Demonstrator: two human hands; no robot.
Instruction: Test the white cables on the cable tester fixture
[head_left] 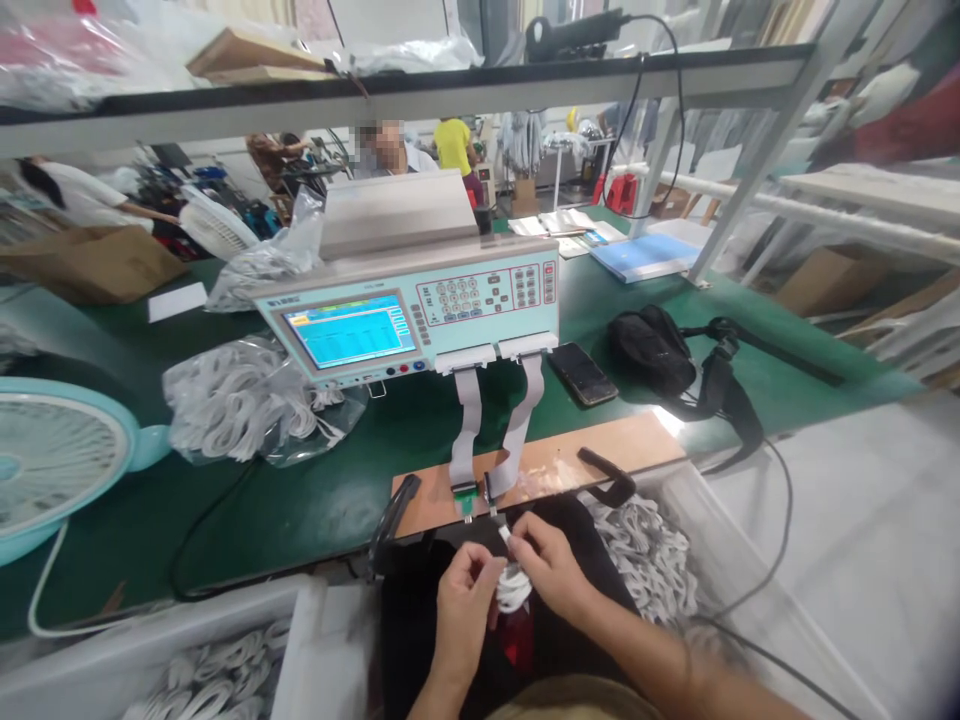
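Observation:
A small coiled white cable (514,588) hangs between my two hands, just in front of the table edge. My left hand (466,600) is closed, thumb and fingers pinching the cable on its left side. My right hand (551,565) pinches the cable near its white connector end (505,535), which points up toward two small test connectors. One connector sits on a green board (466,503) on the orange-brown wooden strip (630,443). Grey ribbon cables (517,430) run from there up to the tester (420,310), whose screen is lit blue.
Black clamps (391,520) hold the strip at the table edge. White bins of coiled cables stand at the lower left (300,640) and right (720,500). A phone (583,375), black bag (651,348), bagged cables (232,400) and fan (60,460) lie around. People are behind.

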